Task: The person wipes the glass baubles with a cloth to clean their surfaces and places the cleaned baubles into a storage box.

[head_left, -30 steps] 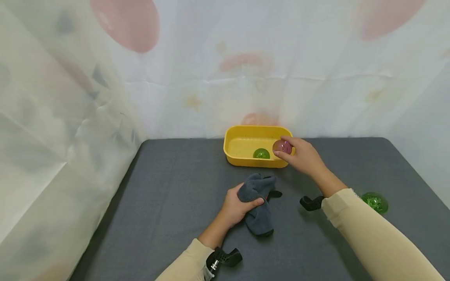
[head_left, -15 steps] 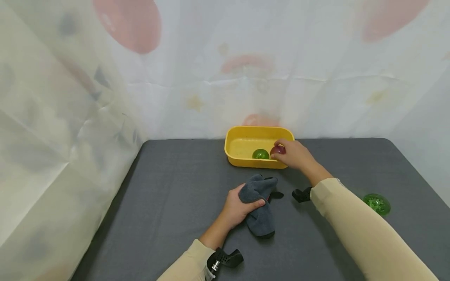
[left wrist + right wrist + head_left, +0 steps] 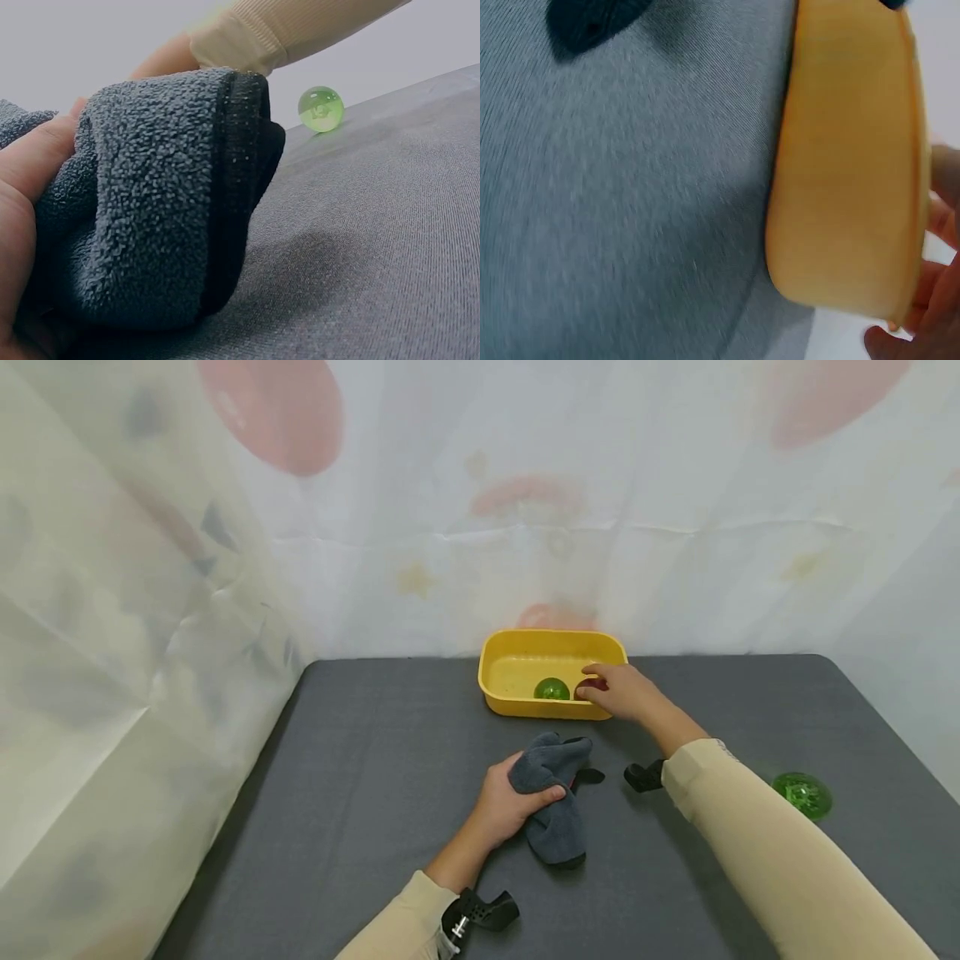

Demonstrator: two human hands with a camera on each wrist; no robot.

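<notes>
1. Since a second ago, my right hand [image 3: 626,692] has come down from the rim of the yellow tub [image 3: 517,703] to its floor, carrying the red ball [image 3: 587,687] with it; the ball was up by the right rim then and now sits low inside, only partly visible behind my fingers.
2. From the head view, my right fingers are curled round the red ball at the right end of the tub; whether the ball already rests on the tub floor I cannot tell.
3. A green ball [image 3: 552,689] lies inside the same tub, just beside the red one on its left, close but whether touching I cannot say.
4. My right wrist view shows only the tub's outer wall [image 3: 847,157] and the edge of my fingers [image 3: 930,300] past its rim; the ball is hidden there.
5. My left hand [image 3: 506,802] has not moved: its fingers and thumb are wrapped round a grey fleece cloth [image 3: 555,793], bunched up on the dark grey table [image 3: 360,760] in front of the tub.
6. On the left wrist view the cloth [image 3: 150,217] fills my palm, thumb pressed along its top.
7. A second green ball [image 3: 802,794] lies alone on the table, well apart to the right of my right sleeve [image 3: 757,843].
</notes>
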